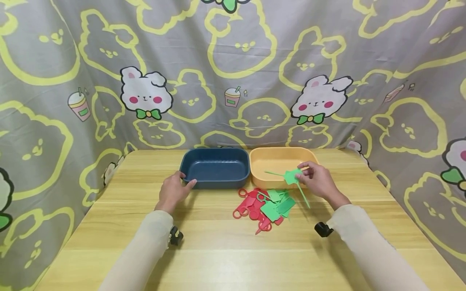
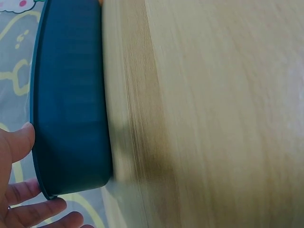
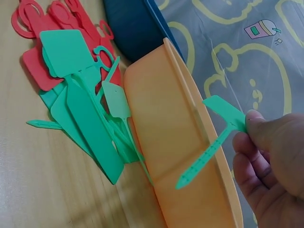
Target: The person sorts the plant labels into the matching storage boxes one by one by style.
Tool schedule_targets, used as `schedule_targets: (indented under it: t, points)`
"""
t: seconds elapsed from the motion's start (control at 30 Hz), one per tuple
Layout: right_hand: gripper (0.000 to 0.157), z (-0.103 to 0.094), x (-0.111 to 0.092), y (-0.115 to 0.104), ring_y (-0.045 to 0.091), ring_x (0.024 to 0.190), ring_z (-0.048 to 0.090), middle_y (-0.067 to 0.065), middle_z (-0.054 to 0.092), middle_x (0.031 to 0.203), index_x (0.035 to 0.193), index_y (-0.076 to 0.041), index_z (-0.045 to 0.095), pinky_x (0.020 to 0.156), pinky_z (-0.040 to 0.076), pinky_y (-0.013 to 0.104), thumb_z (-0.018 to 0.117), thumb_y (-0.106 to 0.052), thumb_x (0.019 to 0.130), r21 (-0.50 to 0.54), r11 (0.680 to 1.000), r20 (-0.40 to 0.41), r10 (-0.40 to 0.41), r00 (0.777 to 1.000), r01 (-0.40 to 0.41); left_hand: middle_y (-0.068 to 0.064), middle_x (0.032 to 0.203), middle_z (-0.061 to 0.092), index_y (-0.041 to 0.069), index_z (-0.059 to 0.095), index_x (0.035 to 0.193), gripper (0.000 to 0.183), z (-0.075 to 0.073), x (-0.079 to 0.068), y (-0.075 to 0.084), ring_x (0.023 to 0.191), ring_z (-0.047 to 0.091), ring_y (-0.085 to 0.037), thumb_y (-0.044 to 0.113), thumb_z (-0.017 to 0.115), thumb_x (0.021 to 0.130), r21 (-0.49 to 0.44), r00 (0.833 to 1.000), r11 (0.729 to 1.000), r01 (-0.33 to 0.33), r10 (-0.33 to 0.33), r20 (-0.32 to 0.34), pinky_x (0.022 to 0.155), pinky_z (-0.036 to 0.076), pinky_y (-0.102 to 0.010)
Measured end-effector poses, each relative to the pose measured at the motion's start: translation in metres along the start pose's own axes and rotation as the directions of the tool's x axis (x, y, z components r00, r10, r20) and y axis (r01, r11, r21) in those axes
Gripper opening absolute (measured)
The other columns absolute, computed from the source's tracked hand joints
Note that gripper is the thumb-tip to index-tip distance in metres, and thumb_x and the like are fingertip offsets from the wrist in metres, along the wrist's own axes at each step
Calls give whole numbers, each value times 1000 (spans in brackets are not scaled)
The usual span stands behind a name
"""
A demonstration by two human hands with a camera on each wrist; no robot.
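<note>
My left hand (image 1: pixel 173 191) holds the front left corner of a dark blue box (image 1: pixel 215 185), thumb at the front rim and fingers by the end wall. Above the front of a yellow-orange box (image 1: pixel 257 180), my right hand (image 1: pixel 317 180) pinches green plastic plant labels (image 1: pixel 292 176). Two thin stems stick out from them in the head view; the right wrist view shows one dotted, pointed stem. In front of the boxes lies a heap of green labels (image 1: pixel 271 211) mixed with red plastic pieces (image 1: pixel 251 204), some with rings.
Both boxes stand side by side on a wooden table (image 1: pixel 218 258), near its back edge. A patterned curtain (image 1: pixel 196 52) hangs behind and along both sides. A black wrist camera (image 1: pixel 323 229) sits by the right sleeve, another black camera (image 1: pixel 176 235) by the left.
</note>
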State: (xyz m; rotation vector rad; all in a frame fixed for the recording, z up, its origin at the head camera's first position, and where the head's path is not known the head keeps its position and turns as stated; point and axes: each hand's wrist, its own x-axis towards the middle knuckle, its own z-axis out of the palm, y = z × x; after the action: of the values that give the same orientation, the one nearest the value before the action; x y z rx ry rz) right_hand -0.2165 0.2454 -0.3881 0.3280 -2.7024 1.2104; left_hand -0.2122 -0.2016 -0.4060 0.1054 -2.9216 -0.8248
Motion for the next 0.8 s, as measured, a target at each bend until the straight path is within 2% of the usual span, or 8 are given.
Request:
schedule_targets:
  t: [0.3, 0.57, 0.8]
  points:
    - [28, -2, 6, 1, 25, 81, 66, 14, 66, 91, 116, 1, 60, 61, 51, 26, 67, -11, 93, -22, 1000, -23, 18, 1000, -19, -26, 117, 60, -1, 54, 124, 57, 0, -1, -1, 104, 58, -41, 45, 63, 92, 5, 1000, 1000, 6, -6, 2, 82, 48, -53]
    - [33, -5, 7, 0, 28, 83, 67, 20, 65, 100, 121, 2, 59, 62, 53, 24, 64, -18, 95, 25, 998, -40, 66, 997, -65, -25, 118, 60, -1, 54, 124, 58, 1, -1, 1, 104, 58, -41, 46, 63, 92, 1, 1000, 1000, 15, -15, 9, 82, 48, -53]
    - [37, -7, 11, -2, 28, 86, 67, 20, 65, 105, 124, 1, 58, 65, 54, 25, 63, -22, 96, 23, 996, -43, 90, 995, -89, -26, 117, 60, -1, 54, 124, 56, 0, 0, 1, 104, 58, -40, 45, 64, 92, -2, 1000, 1000, 23, -23, 7, 82, 47, -53]
